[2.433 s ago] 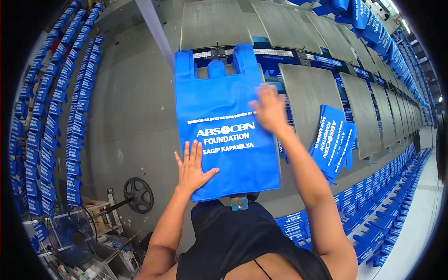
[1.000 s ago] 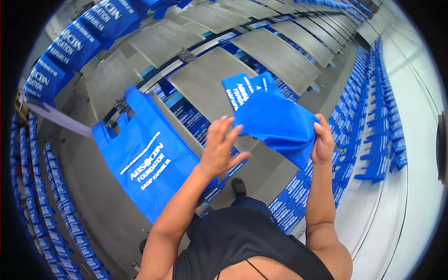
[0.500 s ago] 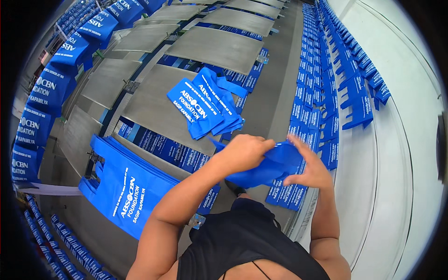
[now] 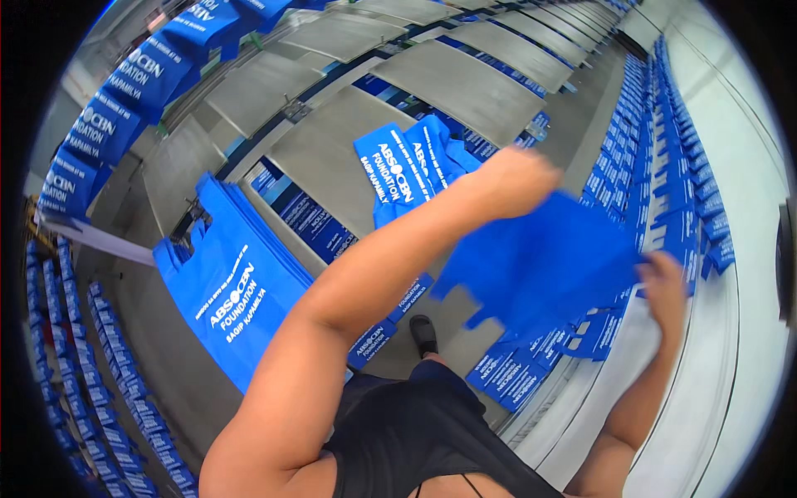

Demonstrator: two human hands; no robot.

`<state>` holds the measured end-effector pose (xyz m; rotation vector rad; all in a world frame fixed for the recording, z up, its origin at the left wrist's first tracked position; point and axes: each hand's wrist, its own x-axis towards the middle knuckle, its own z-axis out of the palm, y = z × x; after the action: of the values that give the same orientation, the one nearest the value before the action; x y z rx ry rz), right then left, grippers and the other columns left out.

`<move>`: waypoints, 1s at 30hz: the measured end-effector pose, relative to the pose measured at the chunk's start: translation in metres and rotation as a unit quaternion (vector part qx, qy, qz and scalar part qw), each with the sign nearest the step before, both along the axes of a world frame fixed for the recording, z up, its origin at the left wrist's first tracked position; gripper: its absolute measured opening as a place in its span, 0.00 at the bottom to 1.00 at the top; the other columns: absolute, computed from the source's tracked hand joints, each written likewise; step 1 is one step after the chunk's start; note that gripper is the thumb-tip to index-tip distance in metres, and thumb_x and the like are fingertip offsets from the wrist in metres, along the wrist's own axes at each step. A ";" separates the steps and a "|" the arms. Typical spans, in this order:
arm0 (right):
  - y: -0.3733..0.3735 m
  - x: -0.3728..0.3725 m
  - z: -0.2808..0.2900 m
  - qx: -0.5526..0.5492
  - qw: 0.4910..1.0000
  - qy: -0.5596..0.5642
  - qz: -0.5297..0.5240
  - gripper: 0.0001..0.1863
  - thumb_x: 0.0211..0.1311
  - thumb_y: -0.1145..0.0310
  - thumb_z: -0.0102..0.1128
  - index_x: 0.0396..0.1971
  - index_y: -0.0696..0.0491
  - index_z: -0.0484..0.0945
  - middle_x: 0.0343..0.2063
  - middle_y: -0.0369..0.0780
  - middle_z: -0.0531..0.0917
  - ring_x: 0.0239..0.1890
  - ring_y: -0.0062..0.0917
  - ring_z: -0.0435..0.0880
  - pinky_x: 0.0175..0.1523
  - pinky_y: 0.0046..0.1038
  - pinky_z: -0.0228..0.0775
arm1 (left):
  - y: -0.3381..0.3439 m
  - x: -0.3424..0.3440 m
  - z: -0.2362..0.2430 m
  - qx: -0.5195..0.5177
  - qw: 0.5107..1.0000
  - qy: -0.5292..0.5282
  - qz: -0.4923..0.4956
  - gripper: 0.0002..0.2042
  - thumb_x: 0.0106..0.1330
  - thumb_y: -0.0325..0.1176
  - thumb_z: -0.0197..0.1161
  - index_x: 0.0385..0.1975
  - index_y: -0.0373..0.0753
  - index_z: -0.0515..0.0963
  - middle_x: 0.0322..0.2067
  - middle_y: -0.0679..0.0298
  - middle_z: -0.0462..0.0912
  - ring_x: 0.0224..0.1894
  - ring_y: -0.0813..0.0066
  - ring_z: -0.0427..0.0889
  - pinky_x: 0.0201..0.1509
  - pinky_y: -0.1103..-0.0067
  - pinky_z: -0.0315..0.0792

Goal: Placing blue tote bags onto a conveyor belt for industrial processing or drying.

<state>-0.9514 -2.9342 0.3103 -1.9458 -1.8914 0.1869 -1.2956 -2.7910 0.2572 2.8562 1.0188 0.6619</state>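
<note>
A plain blue fabric bag point(image 4: 540, 261) hangs spread out between my two hands, its cut handle edge at the lower left. My left hand point(image 4: 523, 183) is closed on its upper edge, smeared by motion. My right hand point(image 4: 664, 286) pinches the bag's right corner, also a little blurred. Just beyond my left forearm, a few printed blue bags point(image 4: 398, 162) lie loosely overlapped on a grey panel point(image 4: 332, 141). To the left of my arm rests a thick stack of blue bags point(image 4: 237, 282) with white print and handles toward the far left.
Rows of grey flat panels point(image 4: 457, 79) run into the distance. Blue bags hang in a line at the left point(image 4: 112, 124), and more hang along the white wall point(image 4: 730, 108) at the right. Printed bags point(image 4: 515, 369) cover the floor's right side. My foot point(image 4: 423, 334) stands below the bag.
The bag, bunched between my hands before, is now stretched out wide. My left hand has moved up and right, my right hand further right. The whole view has turned somewhat.
</note>
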 end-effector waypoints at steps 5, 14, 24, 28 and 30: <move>-0.079 -0.001 -0.085 0.343 0.920 0.130 -0.137 0.15 0.62 0.68 0.70 0.46 0.58 0.86 0.42 0.46 0.88 0.47 0.36 0.86 0.56 0.34 0.76 | -0.067 0.046 -0.074 0.186 0.937 -0.284 -0.088 0.09 0.57 0.35 0.64 0.37 0.46 0.82 0.49 0.63 0.80 0.59 0.61 0.77 0.65 0.58 0.67; -0.056 -0.049 -0.221 -0.225 0.969 0.058 0.081 0.18 0.61 0.60 0.73 0.41 0.60 0.87 0.40 0.52 0.89 0.45 0.44 0.89 0.54 0.39 0.78 | -0.155 -0.106 -0.190 -0.338 0.940 -0.026 0.024 0.07 0.61 0.34 0.68 0.35 0.40 0.85 0.32 0.54 0.88 0.37 0.52 0.88 0.40 0.59 0.79; 0.063 -0.265 0.118 0.115 0.809 0.110 0.566 0.16 0.61 0.65 0.68 0.17 0.55 0.76 0.16 0.37 0.77 0.20 0.21 0.76 0.30 0.26 0.62 | -0.282 -0.345 0.054 -0.195 0.916 -0.350 -0.016 0.09 0.63 0.19 0.68 0.43 0.34 0.85 0.36 0.55 0.86 0.40 0.60 0.87 0.42 0.71 0.79; 0.196 -0.478 0.110 -0.014 0.834 0.091 0.544 0.12 0.65 0.65 0.69 0.30 0.59 0.80 0.24 0.32 0.78 0.30 0.16 0.74 0.35 0.23 0.66 | -0.213 -0.488 0.046 -0.120 0.865 -0.335 0.354 0.12 0.65 0.38 0.72 0.37 0.34 0.85 0.28 0.67 0.83 0.33 0.79 0.78 0.40 0.76 0.75; 0.241 -0.573 0.100 0.127 0.834 -0.019 0.536 0.16 0.64 0.58 0.69 0.35 0.58 0.83 0.25 0.38 0.79 0.29 0.22 0.76 0.39 0.30 0.70 | -0.186 -0.560 0.053 -0.031 0.824 -0.188 0.533 0.17 0.62 0.45 0.74 0.38 0.36 0.87 0.29 0.55 0.87 0.33 0.68 0.85 0.40 0.69 0.78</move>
<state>-1.5246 -2.6934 0.4105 -0.5371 -2.6488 0.1905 -1.8552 -2.9772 0.3105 1.7145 2.4123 1.0997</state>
